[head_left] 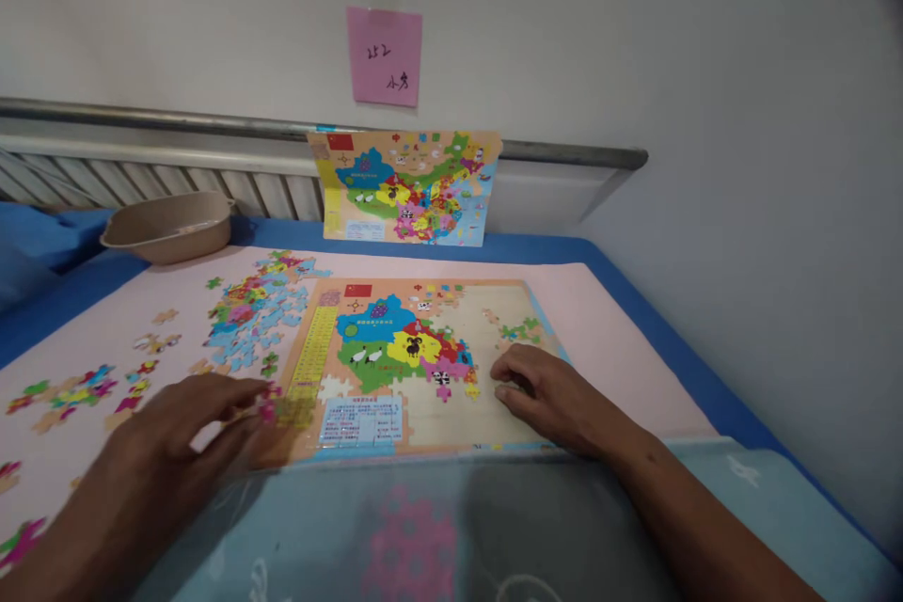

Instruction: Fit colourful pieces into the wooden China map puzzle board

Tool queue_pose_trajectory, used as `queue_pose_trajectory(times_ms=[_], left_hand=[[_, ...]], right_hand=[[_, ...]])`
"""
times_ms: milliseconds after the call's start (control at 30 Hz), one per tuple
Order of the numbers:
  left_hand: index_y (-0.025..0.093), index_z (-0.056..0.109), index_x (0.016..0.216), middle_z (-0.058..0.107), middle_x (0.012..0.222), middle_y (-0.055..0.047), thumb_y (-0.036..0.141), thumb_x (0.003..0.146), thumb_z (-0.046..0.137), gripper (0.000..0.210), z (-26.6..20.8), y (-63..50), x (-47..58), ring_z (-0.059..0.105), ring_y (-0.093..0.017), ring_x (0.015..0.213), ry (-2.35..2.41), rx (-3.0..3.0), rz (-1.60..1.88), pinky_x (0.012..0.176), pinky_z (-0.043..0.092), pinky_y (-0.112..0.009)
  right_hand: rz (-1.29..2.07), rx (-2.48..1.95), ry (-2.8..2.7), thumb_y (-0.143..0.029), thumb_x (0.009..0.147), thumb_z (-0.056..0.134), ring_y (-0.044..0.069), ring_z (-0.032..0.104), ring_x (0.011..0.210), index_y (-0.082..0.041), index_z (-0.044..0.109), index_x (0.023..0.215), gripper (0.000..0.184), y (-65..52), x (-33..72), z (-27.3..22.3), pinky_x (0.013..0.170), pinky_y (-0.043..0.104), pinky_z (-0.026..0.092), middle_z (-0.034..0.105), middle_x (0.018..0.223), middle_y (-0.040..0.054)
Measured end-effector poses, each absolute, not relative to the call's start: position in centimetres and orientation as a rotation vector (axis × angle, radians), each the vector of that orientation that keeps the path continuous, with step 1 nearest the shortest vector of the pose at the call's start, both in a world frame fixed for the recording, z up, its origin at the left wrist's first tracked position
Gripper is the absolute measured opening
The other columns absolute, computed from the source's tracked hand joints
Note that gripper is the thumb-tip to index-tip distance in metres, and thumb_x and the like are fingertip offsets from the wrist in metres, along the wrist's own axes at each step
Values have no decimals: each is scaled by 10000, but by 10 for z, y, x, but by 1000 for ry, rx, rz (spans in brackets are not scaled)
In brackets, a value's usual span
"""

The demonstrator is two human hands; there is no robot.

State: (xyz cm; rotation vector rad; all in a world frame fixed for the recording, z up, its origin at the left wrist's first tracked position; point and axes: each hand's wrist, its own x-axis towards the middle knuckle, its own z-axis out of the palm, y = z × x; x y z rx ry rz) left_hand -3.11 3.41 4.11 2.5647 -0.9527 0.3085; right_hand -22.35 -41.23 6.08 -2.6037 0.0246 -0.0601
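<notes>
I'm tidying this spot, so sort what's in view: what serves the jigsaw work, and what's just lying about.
Jigsaw work:
pink jigsaw piece in left hand
China map puzzle board
loose jigsaw pieces
upright China map, likely reference

Probably incidental:
pink handwritten note on the wall
tan basin, contents unclear

Flat blue surface (557, 250), overlaid with a pale pink sheet (607, 339); an oval tan basin (180, 246) at far left. On the sheet: centre, a rectangular orange-bordered map-puzzle board (441, 423), partly filled; left, a heap of multicoloured interlocking jigsaw pieces (261, 310), with smaller clusters (74, 397) scattered nearer.
</notes>
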Motion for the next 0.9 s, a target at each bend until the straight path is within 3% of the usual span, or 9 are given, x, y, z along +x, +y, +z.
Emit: queue_pose_trajectory(times_ms=[33,133,333,533,900], left_hand=[[343,714,1163,777,1082,38,557,991,589,302,52,15,-40,726,-194,930,-1080,2488,319,746,574,-281],[320,739,1124,780,1081,-1,441,1008,587,227,74,-47,-65,717,-221,1000,-1307,2279,322,857,561,-347],[254,750,970,719,977,-49,154,917,581,204,76,-139,-90,645,-282,1005,-1408,2450,-97,876,463,-465],[225,710,898,692,985,-62,215,985,562,172,70,-165,-96,593,-281,1004,-1454,2552,-188,879,390,-469],[216,706,856,686,946,-80,205,966,519,218,66,-173,-100,566,-272,945,-1502,2587,-122,850,338,-469]], right_hand=[[-68,-2603,25,-229,931,551,221,573,878,-211,624,953,78,-412,-224,61,794,343,427,632,958,47],[-76,-2599,21,-223,926,548,221,573,892,-208,616,948,73,-411,-224,62,808,346,430,635,967,50],[-75,-2608,6,-225,927,530,219,564,885,-207,609,947,84,-411,-225,66,809,348,438,639,967,57],[-100,-2588,-21,-245,921,533,229,570,910,-202,615,944,95,-415,-225,60,807,352,437,640,979,69],[-104,-2593,-61,-256,922,535,239,568,920,-200,610,944,96,-419,-223,55,817,358,439,639,972,75]])
